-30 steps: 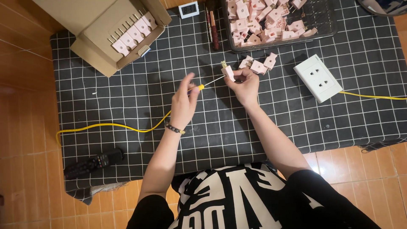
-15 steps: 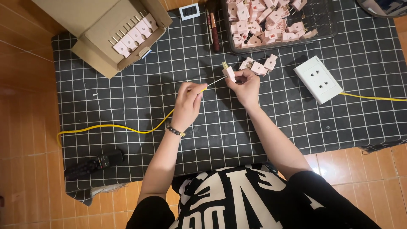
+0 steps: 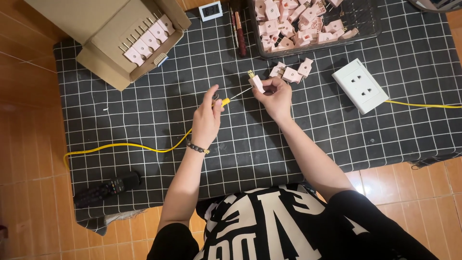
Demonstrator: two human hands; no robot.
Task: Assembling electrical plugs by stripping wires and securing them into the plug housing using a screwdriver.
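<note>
Near the upper middle of the frame, the right hand (image 3: pixel 275 96) pinched a pink plug (image 3: pixel 256 83) between thumb and fingers, its brass prongs pointing up and to the left. The left hand (image 3: pixel 208 118) was closed around the end of a yellow cable (image 3: pixel 126 146), whose thin bare tip reached toward the plug's underside; whether the tip had entered the plug could not be told.

The likeliest trouble seemed to be the fine tip missing its opening or bending, since both hands worked in the air above the checked mat (image 3: pixel 144 120) with nothing to steady them. The plug looked small and smooth, so a tighter push from the cable might have twisted it out of the pinch and dropped it among the loose plugs (image 3: pixel 292 72) just above the right hand. The slack cable trailed to the left edge of the mat; a snag there could have tugged the tip away.
</note>
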